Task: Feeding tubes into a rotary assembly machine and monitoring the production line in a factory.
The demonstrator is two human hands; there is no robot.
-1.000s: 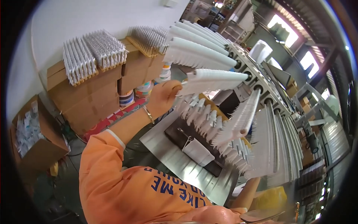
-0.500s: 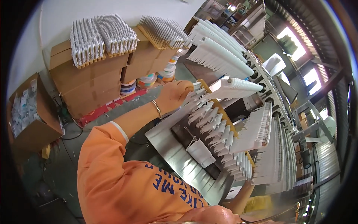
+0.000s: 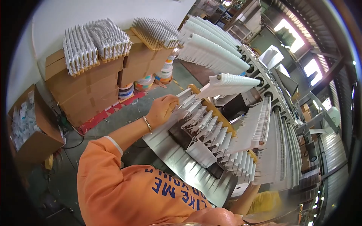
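White strips [image 3: 213, 132] line a wooden bar [image 3: 220, 116], hiding right fingers; left fingers [image 3: 172, 101] curl alongside, grips unclear; fringed rods [image 3: 238, 83] far right.

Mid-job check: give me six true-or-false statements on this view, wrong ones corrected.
The left hand is near one end of the wooden bar. True.
The left sleeve is blue. False: the sleeve is orange.
A bracelet circles the left wrist. True.
The open carton is empty. False: the carton holds small packages.
Spiky racks rest on brown boxes. True.
The right hand shows clearly. False: the right forearm shows; that hand is hidden.
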